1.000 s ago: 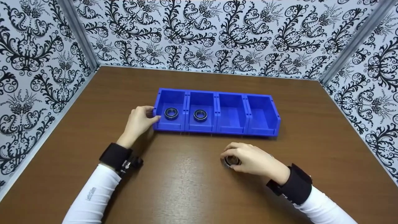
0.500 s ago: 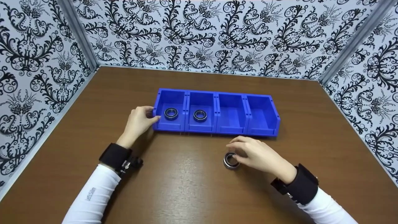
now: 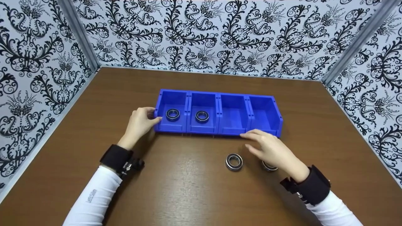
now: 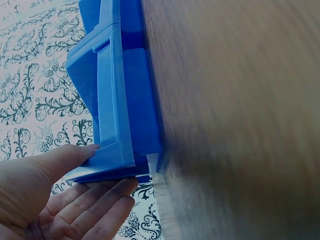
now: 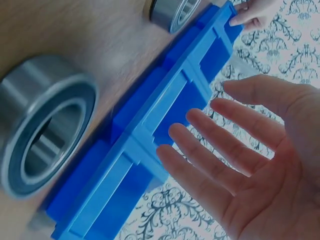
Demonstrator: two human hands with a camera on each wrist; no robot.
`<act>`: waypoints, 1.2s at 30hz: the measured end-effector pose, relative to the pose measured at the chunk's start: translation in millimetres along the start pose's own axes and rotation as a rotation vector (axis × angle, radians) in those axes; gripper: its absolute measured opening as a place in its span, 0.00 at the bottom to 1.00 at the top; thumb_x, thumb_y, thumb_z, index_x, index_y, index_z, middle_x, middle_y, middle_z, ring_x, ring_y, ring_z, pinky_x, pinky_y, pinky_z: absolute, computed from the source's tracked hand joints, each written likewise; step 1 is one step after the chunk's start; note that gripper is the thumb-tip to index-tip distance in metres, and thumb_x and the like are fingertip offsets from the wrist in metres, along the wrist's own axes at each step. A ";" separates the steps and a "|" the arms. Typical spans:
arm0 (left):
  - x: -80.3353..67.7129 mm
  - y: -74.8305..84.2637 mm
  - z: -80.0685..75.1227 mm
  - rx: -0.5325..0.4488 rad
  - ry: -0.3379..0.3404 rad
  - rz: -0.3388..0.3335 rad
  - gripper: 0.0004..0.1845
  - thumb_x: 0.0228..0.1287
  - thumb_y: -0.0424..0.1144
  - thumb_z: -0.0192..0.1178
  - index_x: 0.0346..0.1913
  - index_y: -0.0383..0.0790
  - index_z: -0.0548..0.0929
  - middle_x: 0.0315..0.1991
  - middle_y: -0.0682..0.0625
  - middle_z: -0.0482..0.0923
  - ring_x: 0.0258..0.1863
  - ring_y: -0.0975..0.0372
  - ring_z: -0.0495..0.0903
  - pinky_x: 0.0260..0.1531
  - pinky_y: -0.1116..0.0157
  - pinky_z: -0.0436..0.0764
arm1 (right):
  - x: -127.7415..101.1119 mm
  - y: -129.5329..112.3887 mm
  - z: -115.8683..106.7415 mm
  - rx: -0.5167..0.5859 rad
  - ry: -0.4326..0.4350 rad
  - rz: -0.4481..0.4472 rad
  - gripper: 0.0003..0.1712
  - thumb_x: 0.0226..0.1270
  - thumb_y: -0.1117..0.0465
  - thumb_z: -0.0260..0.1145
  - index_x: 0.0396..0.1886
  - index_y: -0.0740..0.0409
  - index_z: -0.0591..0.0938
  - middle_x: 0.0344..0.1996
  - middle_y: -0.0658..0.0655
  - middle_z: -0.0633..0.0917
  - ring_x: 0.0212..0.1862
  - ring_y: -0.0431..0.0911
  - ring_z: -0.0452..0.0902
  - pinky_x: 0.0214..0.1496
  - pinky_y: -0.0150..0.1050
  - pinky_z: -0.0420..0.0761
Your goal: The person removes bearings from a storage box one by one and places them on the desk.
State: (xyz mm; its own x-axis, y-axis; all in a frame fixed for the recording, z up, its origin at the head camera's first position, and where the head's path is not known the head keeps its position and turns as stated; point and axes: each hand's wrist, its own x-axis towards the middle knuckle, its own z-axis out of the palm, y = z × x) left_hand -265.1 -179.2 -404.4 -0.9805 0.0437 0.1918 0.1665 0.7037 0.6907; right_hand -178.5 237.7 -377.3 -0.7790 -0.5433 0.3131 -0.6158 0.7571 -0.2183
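Note:
A blue four-compartment bin [image 3: 265,131] stands mid-table, with one steel bearing [image 3: 173,114] in its leftmost compartment and another [image 3: 202,116] in the second; the two right compartments hold nothing. My left hand [image 3: 147,118] grips the bin's left end, and in the left wrist view its thumb and fingers [image 4: 107,170] clasp the bin's corner [image 4: 120,100]. My right hand [image 3: 251,140] hovers open, fingers spread, just in front of the bin [image 5: 165,125]. A loose bearing [image 3: 234,162] lies on the table to its left. A second loose bearing [image 3: 269,166] is half hidden under the palm and shows large [image 5: 47,125] in the right wrist view.
The brown wooden table [image 3: 188,191] is walled on three sides by black-and-white patterned panels [image 3: 220,34]. Black wrist bands sit on both white sleeves.
My right hand let go of the bearing it was holding on the table, opened, and moved right and toward the bin. A second bearing now shows under it. The left hand stayed put.

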 end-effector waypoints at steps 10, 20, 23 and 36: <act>0.1 -0.9 -0.3 -0.003 0.002 -0.008 0.25 0.63 0.37 0.69 0.59 0.25 0.82 0.54 0.32 0.85 0.58 0.42 0.85 0.60 0.45 0.80 | -2.2 16.6 -11.1 0.039 0.098 0.154 0.21 0.66 0.67 0.70 0.59 0.64 0.84 0.54 0.64 0.88 0.58 0.61 0.85 0.59 0.59 0.83; 0.6 -0.3 -0.3 -0.003 -0.004 -0.011 0.25 0.63 0.37 0.69 0.59 0.24 0.81 0.56 0.32 0.85 0.59 0.42 0.84 0.62 0.45 0.80 | -6.3 35.3 -18.9 0.028 0.142 0.286 0.23 0.68 0.66 0.68 0.62 0.66 0.82 0.57 0.70 0.85 0.61 0.66 0.82 0.62 0.63 0.79; 0.8 0.0 -0.5 -0.007 -0.006 -0.008 0.25 0.63 0.37 0.69 0.59 0.24 0.82 0.55 0.32 0.85 0.58 0.42 0.84 0.62 0.45 0.80 | -7.3 40.2 -20.6 0.027 0.162 0.305 0.23 0.67 0.67 0.68 0.62 0.66 0.82 0.58 0.71 0.85 0.61 0.67 0.81 0.62 0.64 0.78; 1.4 0.5 -0.4 -0.015 -0.006 -0.005 0.24 0.63 0.37 0.69 0.58 0.25 0.82 0.54 0.32 0.86 0.56 0.42 0.86 0.60 0.46 0.81 | -11.0 59.4 -27.5 0.038 0.222 0.391 0.24 0.68 0.66 0.68 0.62 0.69 0.81 0.58 0.74 0.83 0.53 0.68 0.82 0.57 0.66 0.77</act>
State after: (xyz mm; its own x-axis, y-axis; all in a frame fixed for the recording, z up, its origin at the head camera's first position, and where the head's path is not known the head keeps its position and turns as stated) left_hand -266.3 -179.1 -403.5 -0.9820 0.0443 0.1837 0.1626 0.6932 0.7022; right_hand -203.3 298.6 -368.3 -0.9123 -0.1252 0.3899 -0.2876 0.8736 -0.3925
